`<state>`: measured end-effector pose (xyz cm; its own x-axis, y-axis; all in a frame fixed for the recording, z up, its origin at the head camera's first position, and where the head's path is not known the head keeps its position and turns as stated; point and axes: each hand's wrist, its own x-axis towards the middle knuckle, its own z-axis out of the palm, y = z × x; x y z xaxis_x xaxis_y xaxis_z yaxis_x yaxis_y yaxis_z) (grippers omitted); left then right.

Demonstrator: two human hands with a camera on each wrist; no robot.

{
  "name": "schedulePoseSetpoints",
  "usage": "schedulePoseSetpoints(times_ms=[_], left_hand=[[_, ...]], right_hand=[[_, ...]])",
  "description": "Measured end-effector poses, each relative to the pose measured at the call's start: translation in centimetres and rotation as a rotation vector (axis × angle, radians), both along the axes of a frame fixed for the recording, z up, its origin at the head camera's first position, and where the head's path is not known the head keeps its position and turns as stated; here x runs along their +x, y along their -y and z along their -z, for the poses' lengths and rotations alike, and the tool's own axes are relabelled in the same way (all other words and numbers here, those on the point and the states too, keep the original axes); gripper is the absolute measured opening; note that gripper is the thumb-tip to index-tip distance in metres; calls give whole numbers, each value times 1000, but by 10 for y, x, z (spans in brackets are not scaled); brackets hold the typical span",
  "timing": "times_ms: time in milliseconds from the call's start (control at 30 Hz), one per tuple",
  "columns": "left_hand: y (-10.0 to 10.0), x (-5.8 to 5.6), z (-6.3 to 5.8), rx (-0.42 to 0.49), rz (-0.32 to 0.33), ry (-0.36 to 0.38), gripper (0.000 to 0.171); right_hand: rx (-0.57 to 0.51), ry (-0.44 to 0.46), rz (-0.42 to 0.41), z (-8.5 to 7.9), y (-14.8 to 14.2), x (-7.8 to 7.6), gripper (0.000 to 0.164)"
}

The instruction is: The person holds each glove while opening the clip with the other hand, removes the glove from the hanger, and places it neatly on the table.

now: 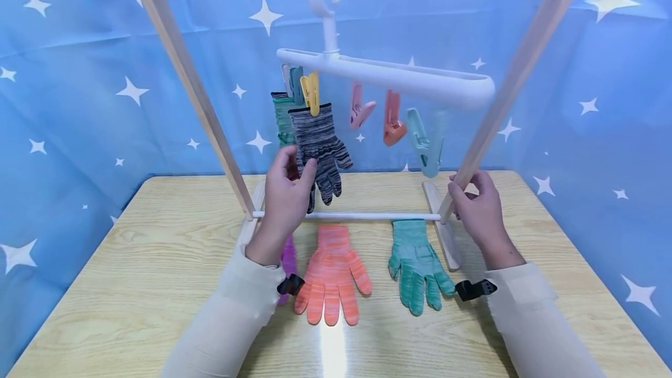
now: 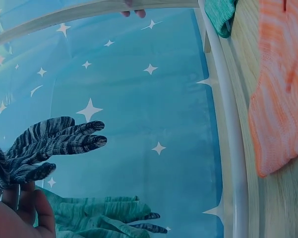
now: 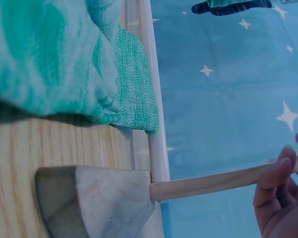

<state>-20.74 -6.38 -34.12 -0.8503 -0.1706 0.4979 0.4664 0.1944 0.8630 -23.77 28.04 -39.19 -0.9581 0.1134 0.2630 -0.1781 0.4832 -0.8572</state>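
Note:
My left hand (image 1: 287, 191) is at the left edge of a black-and-grey striped knit glove (image 1: 317, 139), its thumb overlapping the front in the head view. Fingers and thumb are apart in the left wrist view, fingertips right at the knit. A yellow clothespin (image 1: 311, 92) holds the glove's cuff under a white hanger (image 1: 388, 74). Behind it hangs a green glove (image 1: 283, 115) from a teal clothespin (image 1: 296, 83). With thumb and fingers, my right hand (image 1: 479, 206) grips the right wooden post (image 1: 504, 95) of the rack low down.
An orange glove (image 1: 333, 273) and a teal-green glove (image 1: 417, 267) lie on the wooden table (image 1: 157, 284); my left forearm partly covers a purple glove (image 1: 289, 261). Pink (image 1: 359, 107), coral (image 1: 392, 118) and mint (image 1: 425, 142) clothespins hang from the hanger. A white lower bar (image 1: 367, 216) crosses the rack.

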Motion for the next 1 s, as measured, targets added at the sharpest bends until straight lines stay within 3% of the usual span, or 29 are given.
schedulePoseSetpoints(times_ms=[167, 333, 433, 567, 633, 1000], left_hand=[[-2, 2, -1, 4, 11, -10, 24], [-3, 4, -3, -14, 7, -8, 22], [-3, 7, -4, -21, 7, 12, 20], [-4, 9, -5, -30, 17, 4, 12], [-5, 9, -6, -40, 18, -16, 16], [-8, 11, -8, -59, 20, -50, 19]], right_hand=[[-89, -118, 81, -6, 2, 5, 51], [-221, -364, 169, -14, 11, 13, 36], [-281, -434, 161, -19, 19, 19, 23], [-327, -419, 73, -24, 32, 25, 13], [-339, -397, 24, -26, 38, 29, 13], [-256, -234, -119, -40, 68, 48, 16]])
